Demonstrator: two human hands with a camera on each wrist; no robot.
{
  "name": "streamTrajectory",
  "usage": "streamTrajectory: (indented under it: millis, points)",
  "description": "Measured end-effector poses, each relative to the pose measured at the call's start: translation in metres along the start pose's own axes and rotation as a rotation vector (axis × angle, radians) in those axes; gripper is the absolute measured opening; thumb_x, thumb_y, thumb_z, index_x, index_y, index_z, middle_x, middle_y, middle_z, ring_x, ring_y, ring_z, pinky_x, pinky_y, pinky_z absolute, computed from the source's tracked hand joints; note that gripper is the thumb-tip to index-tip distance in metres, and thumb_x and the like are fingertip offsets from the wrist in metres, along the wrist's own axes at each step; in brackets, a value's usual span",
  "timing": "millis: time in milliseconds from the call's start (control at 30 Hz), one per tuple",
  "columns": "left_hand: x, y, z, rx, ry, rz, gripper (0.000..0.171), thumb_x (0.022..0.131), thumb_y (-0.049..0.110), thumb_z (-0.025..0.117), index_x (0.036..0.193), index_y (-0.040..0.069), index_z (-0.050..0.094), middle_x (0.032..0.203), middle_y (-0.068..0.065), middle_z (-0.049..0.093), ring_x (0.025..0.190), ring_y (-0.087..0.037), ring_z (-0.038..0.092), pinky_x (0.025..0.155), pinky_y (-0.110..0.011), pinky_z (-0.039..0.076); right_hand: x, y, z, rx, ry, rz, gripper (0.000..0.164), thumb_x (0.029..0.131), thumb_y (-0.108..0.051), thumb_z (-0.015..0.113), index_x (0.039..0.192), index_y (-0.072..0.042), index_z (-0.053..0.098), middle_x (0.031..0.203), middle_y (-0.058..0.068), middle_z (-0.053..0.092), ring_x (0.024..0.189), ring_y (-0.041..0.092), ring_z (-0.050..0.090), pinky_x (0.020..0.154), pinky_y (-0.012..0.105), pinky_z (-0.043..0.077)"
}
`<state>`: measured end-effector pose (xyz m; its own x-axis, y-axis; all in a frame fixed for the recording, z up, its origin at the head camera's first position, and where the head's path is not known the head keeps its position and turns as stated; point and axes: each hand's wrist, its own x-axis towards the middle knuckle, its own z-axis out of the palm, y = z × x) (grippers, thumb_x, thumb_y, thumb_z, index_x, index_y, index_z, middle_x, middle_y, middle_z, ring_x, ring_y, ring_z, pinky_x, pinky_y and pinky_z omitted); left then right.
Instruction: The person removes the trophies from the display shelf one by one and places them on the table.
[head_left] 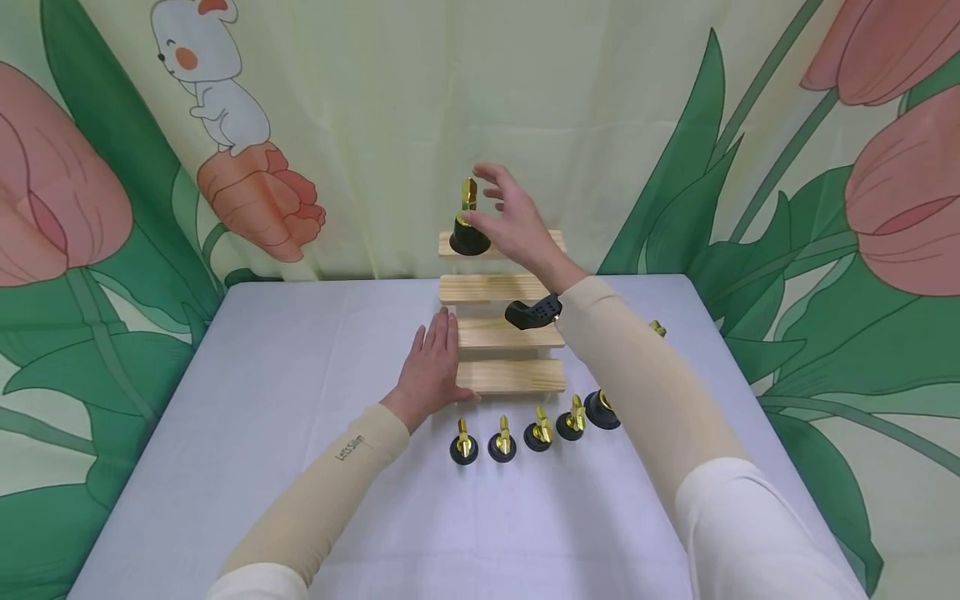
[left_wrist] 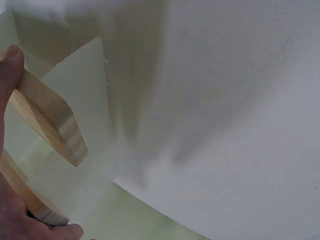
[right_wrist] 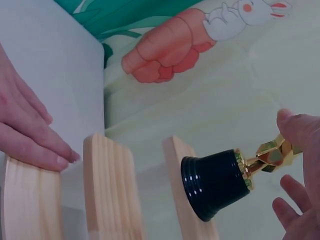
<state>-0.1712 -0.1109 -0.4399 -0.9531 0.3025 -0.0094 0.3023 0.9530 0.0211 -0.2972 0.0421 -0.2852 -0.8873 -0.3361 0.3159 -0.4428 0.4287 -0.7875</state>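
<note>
A gold trophy (head_left: 469,193) with a black base (right_wrist: 215,185) stands upright at the left end of the top board (head_left: 525,243) of a wooden tiered stand. My right hand (head_left: 517,217) is beside its gold figure, the thumb close against it and the other fingers spread apart; whether the thumb touches is unclear. Along the stand's left side lies my left hand (head_left: 429,371), its fingers straight against the ends of the lower boards. In the left wrist view, the thumb and fingertips of that hand (left_wrist: 20,215) rest on board ends (left_wrist: 55,120).
Several smaller gold trophies (head_left: 503,442) with black bases form a curved row in front of the stand. A larger one (head_left: 601,410) is partly behind my right sleeve. White cloth covers the table (head_left: 300,358); a printed curtain (head_left: 390,150) hangs behind.
</note>
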Motion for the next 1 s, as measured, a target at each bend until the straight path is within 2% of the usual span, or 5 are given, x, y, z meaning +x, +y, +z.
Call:
streamTrajectory:
  millis: [200,367,500,800,1000]
  points:
    - [0.001,0.001,-0.002,0.003,-0.038,-0.006,0.139,0.068,0.070,0.077,0.156,-0.008,0.002,0.165,-0.027,0.002,0.154,-0.035,0.011,0.125,-0.049,0.017,0.005,-0.002,0.003,0.010,-0.021,0.001,0.067,0.094,-0.019,0.069,0.151,-0.014,0.035,0.156,-0.002,0.042,0.138,0.018,0.047,0.115,0.030,0.037]
    - [0.001,0.002,-0.003,0.018,-0.018,-0.004,0.139,0.067,0.072,0.077,0.155,-0.008,0.006,0.164,-0.027,0.005,0.154,-0.035,0.013,0.124,-0.048,0.019,0.009,-0.004,0.006,0.037,-0.033,0.001,0.066,0.093,-0.017,0.069,0.150,-0.015,0.036,0.154,-0.001,0.045,0.138,0.021,0.047,0.116,0.036,0.037]
    - [0.002,0.002,-0.003,0.007,-0.035,-0.007,0.138,0.068,0.071,0.077,0.156,-0.008,0.004,0.165,-0.027,0.003,0.155,-0.035,0.011,0.124,-0.049,0.018,0.011,-0.004,0.009,0.054,-0.029,0.003,0.064,0.094,-0.015,0.069,0.149,-0.012,0.037,0.151,0.002,0.048,0.136,0.025,0.049,0.116,0.040,0.037]
    - [0.002,0.002,-0.003,0.019,-0.042,-0.007,0.138,0.069,0.071,0.076,0.156,-0.008,0.003,0.165,-0.027,0.003,0.155,-0.035,0.011,0.124,-0.049,0.018,0.010,-0.004,0.010,0.065,0.006,0.010,0.052,0.097,-0.009,0.062,0.145,-0.011,0.041,0.139,0.008,0.057,0.131,0.019,0.052,0.111,0.033,0.043]
    - [0.001,0.000,-0.002,0.041,-0.010,0.002,0.138,0.068,0.071,0.076,0.155,-0.009,0.006,0.164,-0.028,0.007,0.154,-0.035,0.016,0.123,-0.049,0.022,0.008,-0.005,0.009,0.062,0.001,0.016,0.050,0.098,-0.010,0.061,0.144,-0.013,0.042,0.138,0.005,0.057,0.130,0.019,0.053,0.108,0.030,0.046]
